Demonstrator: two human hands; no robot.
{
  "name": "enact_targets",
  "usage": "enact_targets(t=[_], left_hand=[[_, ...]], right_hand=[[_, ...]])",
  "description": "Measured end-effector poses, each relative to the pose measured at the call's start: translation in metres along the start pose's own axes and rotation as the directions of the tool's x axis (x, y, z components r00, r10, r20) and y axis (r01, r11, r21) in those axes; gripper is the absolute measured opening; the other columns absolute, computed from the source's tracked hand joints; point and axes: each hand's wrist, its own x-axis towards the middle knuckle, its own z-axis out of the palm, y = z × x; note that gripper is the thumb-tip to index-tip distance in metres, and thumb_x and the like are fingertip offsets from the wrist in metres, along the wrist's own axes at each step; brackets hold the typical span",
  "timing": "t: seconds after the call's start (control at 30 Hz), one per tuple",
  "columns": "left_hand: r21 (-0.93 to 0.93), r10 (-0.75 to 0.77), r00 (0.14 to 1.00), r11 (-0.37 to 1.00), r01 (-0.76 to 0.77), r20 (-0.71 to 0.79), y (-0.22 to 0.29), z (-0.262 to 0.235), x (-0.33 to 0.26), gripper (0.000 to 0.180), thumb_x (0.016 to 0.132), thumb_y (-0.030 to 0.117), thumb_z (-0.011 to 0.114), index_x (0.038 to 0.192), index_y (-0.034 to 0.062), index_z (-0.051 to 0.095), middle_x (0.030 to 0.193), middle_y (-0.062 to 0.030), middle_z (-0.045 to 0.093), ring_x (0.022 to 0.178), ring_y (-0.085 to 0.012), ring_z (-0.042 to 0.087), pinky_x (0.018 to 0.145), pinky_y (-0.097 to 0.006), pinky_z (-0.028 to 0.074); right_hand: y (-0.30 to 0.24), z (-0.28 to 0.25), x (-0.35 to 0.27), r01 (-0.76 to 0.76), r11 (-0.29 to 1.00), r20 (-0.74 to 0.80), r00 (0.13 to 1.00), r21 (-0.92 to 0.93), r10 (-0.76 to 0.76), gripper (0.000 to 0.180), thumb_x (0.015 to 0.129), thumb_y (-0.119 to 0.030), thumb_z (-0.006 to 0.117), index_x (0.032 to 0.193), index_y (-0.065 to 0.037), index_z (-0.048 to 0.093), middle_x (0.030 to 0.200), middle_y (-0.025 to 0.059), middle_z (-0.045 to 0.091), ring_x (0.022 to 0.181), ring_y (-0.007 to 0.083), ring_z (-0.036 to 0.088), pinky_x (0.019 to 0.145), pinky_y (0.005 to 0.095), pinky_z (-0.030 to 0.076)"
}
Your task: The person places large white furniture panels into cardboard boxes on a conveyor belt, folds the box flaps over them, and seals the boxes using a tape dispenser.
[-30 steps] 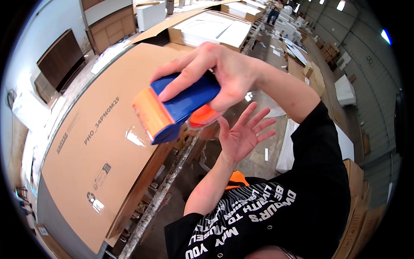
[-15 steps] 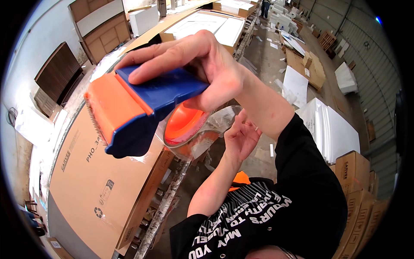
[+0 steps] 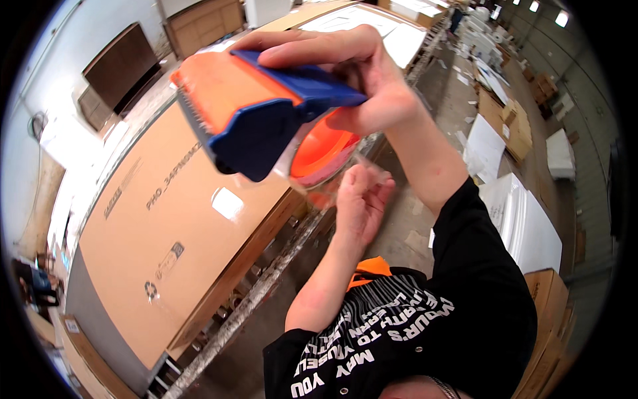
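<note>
My right hand (image 3: 382, 76) is raised and wrapped round a blue and orange tape dispenser (image 3: 262, 133) with a toothed cutting edge at its far left end. A roll of clear tape (image 3: 311, 178) on an orange hub hangs under the dispenser. Just below the roll, my left hand (image 3: 361, 209) has its fingers curled in a pinch at a loose bit of clear tape, partly smeared by motion. Under the dispenser lies a large flat brown carton (image 3: 199, 266), with a shiny strip of clear tape on its top.
The carton rests on a long bench with a worn metal edge rail (image 3: 246, 309). White panels (image 3: 515, 213) and stacked cartons (image 3: 545, 292) stand on my right. Dark and brown furniture panels (image 3: 123, 66) lean along the left wall. Scraps litter the floor aisle.
The view has shifted, and the dispenser now appears higher and farther right. My left hand has closed its fingers and come nearer the roll's lower edge.
</note>
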Motion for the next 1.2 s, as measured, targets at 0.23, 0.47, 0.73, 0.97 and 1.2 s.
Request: enact_targets(t=[0.23, 0.47, 0.73, 0.97, 1.2], left_hand=[[0.653, 0.793, 0.572, 0.549, -0.521, -0.211, 0.158, -0.167, -0.138, 0.011, 0.099, 0.015, 0.055, 0.091, 0.0075, 0.054, 0.072, -0.0017, 0.056, 0.058, -0.0101, 0.052, 0.049, -0.023, 0.043], [0.99, 0.99, 0.058, 0.132, -0.059, -0.128, 0.244, -0.198, -0.441, 0.013, 0.097, 0.011, 0.059, 0.085, 0.0064, 0.056, 0.065, 0.0026, 0.054, 0.055, -0.0041, 0.05, 0.047, -0.019, 0.038], [0.849, 0.983, -0.176, 0.052, 0.525, 0.049, 0.29, -0.239, -0.504, 0.012, 0.088, 0.011, 0.064, 0.085, -0.0002, 0.061, 0.069, -0.0124, 0.064, 0.064, -0.0208, 0.062, 0.064, -0.034, 0.049], [0.785, 0.994, -0.078, -0.008, 0.62, 0.071, 0.309, -0.268, -0.499, 0.015, 0.09, 0.016, 0.064, 0.086, 0.0024, 0.062, 0.074, -0.0143, 0.067, 0.069, -0.0282, 0.065, 0.064, -0.039, 0.05], [0.659, 0.988, -0.057, -0.051, 0.75, 0.141, 0.314, -0.274, -0.494, 0.017, 0.091, 0.022, 0.062, 0.091, 0.0055, 0.063, 0.081, -0.0158, 0.068, 0.076, -0.0368, 0.065, 0.068, -0.045, 0.049]], right_hand=[[0.025, 0.054, -0.001, 0.006, 0.945, 0.276, 0.957, -0.327, 0.089, 0.066, 0.048, -0.002, 0.071, 0.114, -0.007, 0.071, 0.125, 0.0253, 0.061, 0.107, 0.0363, 0.065, 0.09, 0.0406, 0.051], [0.071, 0.204, -0.03, 0.157, 0.893, 0.741, 0.628, -0.423, 0.24, 0.062, 0.045, -0.014, 0.076, 0.107, -0.02, 0.071, 0.125, 0.0157, 0.06, 0.081, 0.0275, 0.063, 0.067, 0.0388, 0.053], [0.11, 0.249, -0.026, 0.294, 0.806, 0.729, 0.646, -0.513, 0.228, 0.063, 0.046, -0.013, 0.076, 0.108, -0.022, 0.07, 0.131, 0.0145, 0.056, 0.078, 0.0265, 0.059, 0.066, 0.0384, 0.052], [0.124, 0.249, -0.047, 0.328, 0.704, 0.699, 0.636, -0.63, 0.328, 0.062, 0.048, -0.014, 0.077, 0.109, -0.023, 0.071, 0.134, 0.0117, 0.054, 0.081, 0.0255, 0.058, 0.067, 0.0385, 0.052], [0.13, 0.267, -0.044, 0.333, 0.679, 0.714, 0.568, -0.654, 0.409, 0.062, 0.05, -0.014, 0.075, 0.112, -0.019, 0.07, 0.132, 0.0116, 0.054, 0.084, 0.024, 0.057, 0.071, 0.0374, 0.052]])
